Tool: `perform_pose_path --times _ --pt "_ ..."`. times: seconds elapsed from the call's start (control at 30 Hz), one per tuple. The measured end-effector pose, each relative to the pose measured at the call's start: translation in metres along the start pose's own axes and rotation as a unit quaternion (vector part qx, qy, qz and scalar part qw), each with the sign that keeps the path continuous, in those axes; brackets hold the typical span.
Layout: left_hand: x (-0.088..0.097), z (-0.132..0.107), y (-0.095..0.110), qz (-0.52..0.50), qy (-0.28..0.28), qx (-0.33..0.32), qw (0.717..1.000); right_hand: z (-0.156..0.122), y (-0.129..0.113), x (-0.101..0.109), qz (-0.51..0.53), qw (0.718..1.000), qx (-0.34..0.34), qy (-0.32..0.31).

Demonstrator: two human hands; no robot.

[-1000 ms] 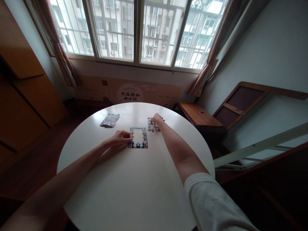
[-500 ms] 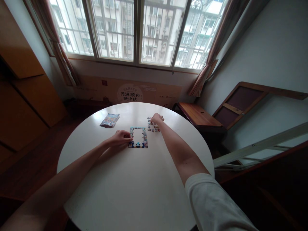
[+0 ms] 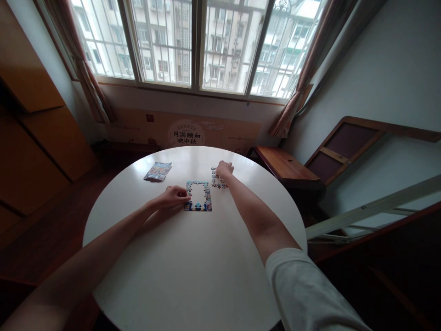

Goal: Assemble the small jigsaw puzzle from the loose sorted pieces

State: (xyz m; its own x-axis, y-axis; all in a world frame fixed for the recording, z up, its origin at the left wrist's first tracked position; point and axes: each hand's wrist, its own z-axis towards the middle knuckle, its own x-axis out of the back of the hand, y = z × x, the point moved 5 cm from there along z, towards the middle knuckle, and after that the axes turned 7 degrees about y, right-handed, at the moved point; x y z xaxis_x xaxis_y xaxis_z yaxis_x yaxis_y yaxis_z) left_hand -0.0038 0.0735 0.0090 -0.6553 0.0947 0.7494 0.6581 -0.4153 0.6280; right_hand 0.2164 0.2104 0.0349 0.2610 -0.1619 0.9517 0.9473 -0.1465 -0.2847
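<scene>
A partly assembled jigsaw puzzle lies on the round white table, its border joined around a bare middle. My left hand is at its left edge, with curled fingers and the fingertips closed on that edge. Loose jigsaw pieces lie in rows beyond the puzzle to the right. Over the far right part of these pieces is my right hand, its fingers bent down and drawn together. Whatever its fingertips hold is hidden by the hand.
A colourful printed packet lies at the table's far left. Past the right rim stands a wooden bench, near a tilted wooden frame. A barred window and a printed panel are behind the table.
My right hand has shifted very slightly to the left and away over the loose pieces. My left hand stays at the puzzle's left edge.
</scene>
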Motion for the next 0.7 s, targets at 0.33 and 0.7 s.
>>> perform_pose_path --times 0.33,0.7 --pt "0.000 0.001 -0.002 0.000 0.001 0.002 1.000 -0.001 -0.004 -0.003 -0.005 1.000 0.024 0.002" --pt "-0.003 0.002 -0.008 0.012 -0.010 -0.008 1.000 -0.025 -0.018 0.025 0.034 0.991 0.118 0.052"
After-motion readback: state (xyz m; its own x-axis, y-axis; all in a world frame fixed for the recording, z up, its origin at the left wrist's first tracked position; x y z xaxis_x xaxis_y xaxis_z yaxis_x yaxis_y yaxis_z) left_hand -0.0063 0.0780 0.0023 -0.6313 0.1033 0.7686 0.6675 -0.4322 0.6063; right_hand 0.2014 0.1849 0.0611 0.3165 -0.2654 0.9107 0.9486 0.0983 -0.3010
